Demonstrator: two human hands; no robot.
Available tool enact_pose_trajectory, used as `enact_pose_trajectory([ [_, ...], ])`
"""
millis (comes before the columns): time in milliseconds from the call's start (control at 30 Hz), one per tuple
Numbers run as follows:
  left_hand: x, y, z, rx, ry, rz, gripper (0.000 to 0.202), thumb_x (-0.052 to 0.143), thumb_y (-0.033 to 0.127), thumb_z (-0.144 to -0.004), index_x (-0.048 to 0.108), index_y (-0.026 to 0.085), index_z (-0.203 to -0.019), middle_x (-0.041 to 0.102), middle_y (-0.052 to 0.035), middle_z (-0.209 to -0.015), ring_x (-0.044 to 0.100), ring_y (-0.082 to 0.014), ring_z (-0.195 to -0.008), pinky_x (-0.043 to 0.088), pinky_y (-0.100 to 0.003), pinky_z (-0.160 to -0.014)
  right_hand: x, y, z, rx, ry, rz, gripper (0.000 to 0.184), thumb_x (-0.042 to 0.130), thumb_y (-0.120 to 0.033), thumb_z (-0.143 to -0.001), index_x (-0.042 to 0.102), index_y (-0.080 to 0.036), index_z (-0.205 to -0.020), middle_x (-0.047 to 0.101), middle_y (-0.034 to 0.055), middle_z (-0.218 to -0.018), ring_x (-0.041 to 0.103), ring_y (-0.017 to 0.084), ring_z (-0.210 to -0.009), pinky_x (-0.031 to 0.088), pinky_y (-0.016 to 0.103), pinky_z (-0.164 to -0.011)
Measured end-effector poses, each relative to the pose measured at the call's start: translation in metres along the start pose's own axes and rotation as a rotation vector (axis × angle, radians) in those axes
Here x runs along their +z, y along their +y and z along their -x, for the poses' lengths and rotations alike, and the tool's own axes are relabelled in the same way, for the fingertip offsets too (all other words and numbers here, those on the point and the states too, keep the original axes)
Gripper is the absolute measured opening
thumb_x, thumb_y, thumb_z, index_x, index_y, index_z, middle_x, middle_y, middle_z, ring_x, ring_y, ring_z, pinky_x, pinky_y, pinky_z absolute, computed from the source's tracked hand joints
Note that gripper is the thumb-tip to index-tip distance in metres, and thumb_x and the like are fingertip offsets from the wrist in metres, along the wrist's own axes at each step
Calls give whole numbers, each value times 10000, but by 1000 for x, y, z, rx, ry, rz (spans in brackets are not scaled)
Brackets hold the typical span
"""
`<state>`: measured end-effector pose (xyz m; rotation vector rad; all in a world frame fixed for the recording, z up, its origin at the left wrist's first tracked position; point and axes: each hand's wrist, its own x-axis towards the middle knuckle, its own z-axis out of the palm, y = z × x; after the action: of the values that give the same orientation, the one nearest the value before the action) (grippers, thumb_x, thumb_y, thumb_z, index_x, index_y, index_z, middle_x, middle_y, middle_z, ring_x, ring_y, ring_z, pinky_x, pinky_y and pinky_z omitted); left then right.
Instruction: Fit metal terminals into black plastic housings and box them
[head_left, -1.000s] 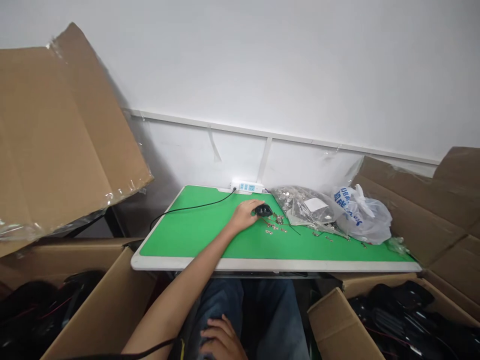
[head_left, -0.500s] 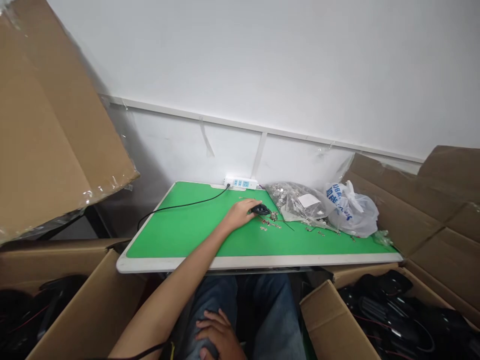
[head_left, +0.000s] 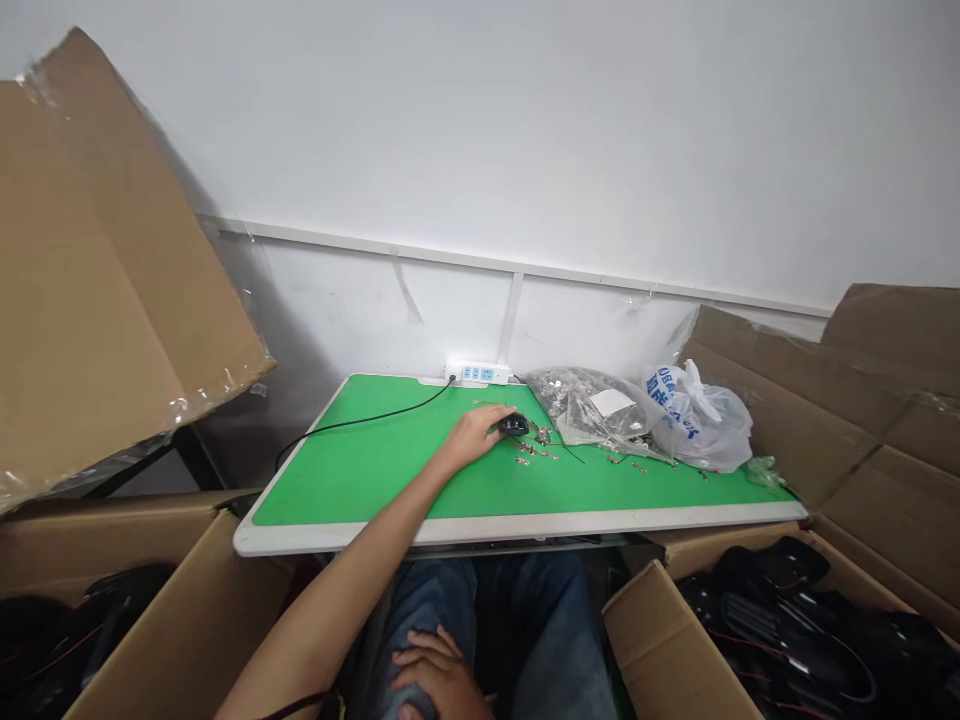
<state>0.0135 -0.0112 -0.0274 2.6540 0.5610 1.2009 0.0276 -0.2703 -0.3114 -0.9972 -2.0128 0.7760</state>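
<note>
My left hand reaches over the green-topped table and is closed on a small, glossy black object. Its exact kind is hard to make out. Right beside it lie scattered little metal pieces, some reddish, and a thin dark wire. Down in my lap, my right hand rests on a knee in blue jeans, fingers apart and nothing visible in it.
A power strip with a black cable sits at the table's back edge. Clear bag of metal parts and white plastic bag stand at right. Cardboard boxes with black plastic parts flank both sides; a cardboard flap looms left.
The camera view has tilted slightly upward. My left hand keeps its hold on the black object, which now looks flatter on the table. My right hand stays on the knee.
</note>
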Motion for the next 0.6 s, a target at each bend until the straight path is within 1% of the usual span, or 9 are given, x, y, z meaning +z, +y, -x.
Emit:
enact_pose_trajectory([
  [100, -1, 1, 0, -27, -14, 1, 477, 645, 81, -894, 683, 248, -1340, 729, -59, -1356, 693, -233, -1256, 544, -466, -1108, -3, -8, 0, -10, 47, -15, 385, 621, -510, -851, 729, -325, -1170, 767, 26, -1283, 610, 268, -1378, 339, 513, -1254],
  [200, -2, 3, -2, -55, -9, -5, 440, 655, 132, -913, 688, 253, -1335, 731, -56, -1353, 698, -238, -1247, 550, -466, -1097, -13, -25, 1, 1, 93, -43, 351, 610, -466, -859, 731, -311, -1150, 767, 29, -1274, 607, 263, -1378, 335, 524, -1255],
  [300, -3, 3, -3, -63, -6, -14, 416, 655, 159, -924, 695, 245, -1329, 736, -52, -1345, 701, -238, -1240, 556, -442, -1088, -27, -43, 1, 22, 33, -34, 333, 627, -399, -880, 724, -302, -1183, 748, 29, -1316, 588, 254, -1399, 335, 522, -1259],
  [400, -2, 0, -5, -63, -20, -26, 414, 660, 174, -924, 698, 235, -1331, 734, -55, -1347, 709, -240, -1225, 565, -423, -1071, -39, -59, 2, 36, 43, 9, 321, 616, -386, -914, 717, -303, -1207, 731, 27, -1350, 568, 246, -1421, 321, 513, -1273],
  [467, -1, -2, -6, -69, -20, -38, 447, 656, 170, -923, 677, 231, -1365, 725, -58, -1363, 710, -240, -1222, 571, -421, -1061, -46, -67, 4, 24, 32, 58, 391, 604, -401, -937, 677, -299, -1308, 682, 40, -1435, 545, 239, -1446, 319, 496, -1279],
  [500, -1, -3, -6, -74, -14, -45, 473, 654, 162, -920, 661, 230, -1389, 717, -60, -1376, 707, -240, -1229, 571, -422, -1061, -50, -70, 6, 10, 17, 92, 472, 609, -415, -941, 626, -286, -1394, 633, 60, -1499, 527, 239, -1463, 327, 482, -1278],
  [533, -1, -3, -7, -80, -7, -54, 499, 653, 152, -915, 646, 228, -1408, 709, -62, -1389, 701, -241, -1240, 569, -424, -1065, -53, -73, 7, -12, 4, 131, 580, 623, -436, -938, 548, -262, -1486, 566, 88, -1567, 500, 244, -1486, 338, 467, -1275],
  [600, -1, -3, -8, -89, 2, -76, 535, 658, 133, -899, 632, 219, -1426, 697, -69, -1408, 688, -249, -1264, 561, -434, -1079, -60, -78, 9, -86, 34, 215, 790, 660, -491, -914, 393, -204, -1600, 458, 147, -1641, 453, 271, -1520, 368, 453, -1260],
])
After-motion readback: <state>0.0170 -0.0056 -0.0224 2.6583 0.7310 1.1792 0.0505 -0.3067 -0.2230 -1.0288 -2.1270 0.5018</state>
